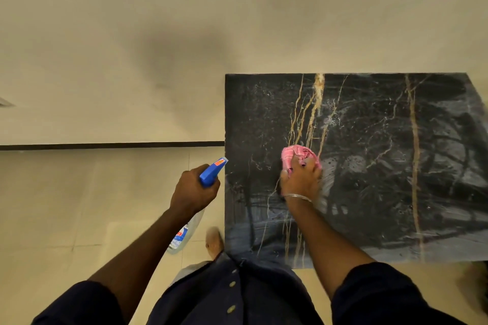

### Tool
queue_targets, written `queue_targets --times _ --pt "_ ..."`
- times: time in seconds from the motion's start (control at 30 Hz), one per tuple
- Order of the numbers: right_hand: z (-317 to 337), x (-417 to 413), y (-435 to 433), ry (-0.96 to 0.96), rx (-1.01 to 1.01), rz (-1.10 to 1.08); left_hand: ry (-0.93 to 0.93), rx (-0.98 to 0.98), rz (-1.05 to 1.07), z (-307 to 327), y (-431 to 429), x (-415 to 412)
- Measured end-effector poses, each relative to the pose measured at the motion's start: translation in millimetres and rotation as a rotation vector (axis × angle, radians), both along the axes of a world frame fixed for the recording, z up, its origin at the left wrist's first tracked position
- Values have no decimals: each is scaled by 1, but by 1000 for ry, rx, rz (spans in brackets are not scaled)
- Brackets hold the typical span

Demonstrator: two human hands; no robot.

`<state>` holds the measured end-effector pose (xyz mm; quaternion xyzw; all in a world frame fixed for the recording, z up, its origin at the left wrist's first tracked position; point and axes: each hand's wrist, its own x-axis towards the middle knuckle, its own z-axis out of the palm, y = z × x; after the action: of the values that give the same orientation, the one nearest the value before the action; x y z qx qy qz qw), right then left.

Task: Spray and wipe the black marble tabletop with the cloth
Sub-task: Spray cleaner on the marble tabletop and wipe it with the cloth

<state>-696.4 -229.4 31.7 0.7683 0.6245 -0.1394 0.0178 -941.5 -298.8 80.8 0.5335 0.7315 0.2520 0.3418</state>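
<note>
The black marble tabletop (pixel 383 155) with gold and white veins fills the right half of the view; wet streaks and droplets cover much of it. My right hand (pixel 301 179) grips a bunched pink cloth (pixel 293 155) and presses it on the left part of the marble. My left hand (pixel 194 190) holds a spray bottle by its neck, left of the table's edge. Its blue trigger head (pixel 212 173) points up and right, and its clear body (pixel 182 237) hangs below my hand.
A cream wall (pixel 132 47) stands behind the table, with a dark skirting strip (pixel 105 145) at its base. Pale floor tiles (pixel 66 206) lie to the left. My bare foot (pixel 214 243) is beside the table's near left corner.
</note>
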Motion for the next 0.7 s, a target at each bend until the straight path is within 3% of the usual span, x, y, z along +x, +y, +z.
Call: queue_targets --times 0.2,0.37,0.7 --pt "-7 -91 -43 66 -65 401 25 37 62 7 -17 5" --pt "-4 -93 -43 85 -62 539 -10 38 50 8 -21 1" --pt "1 30 -33 -34 -26 105 -38 48 -19 1 -32 -22"
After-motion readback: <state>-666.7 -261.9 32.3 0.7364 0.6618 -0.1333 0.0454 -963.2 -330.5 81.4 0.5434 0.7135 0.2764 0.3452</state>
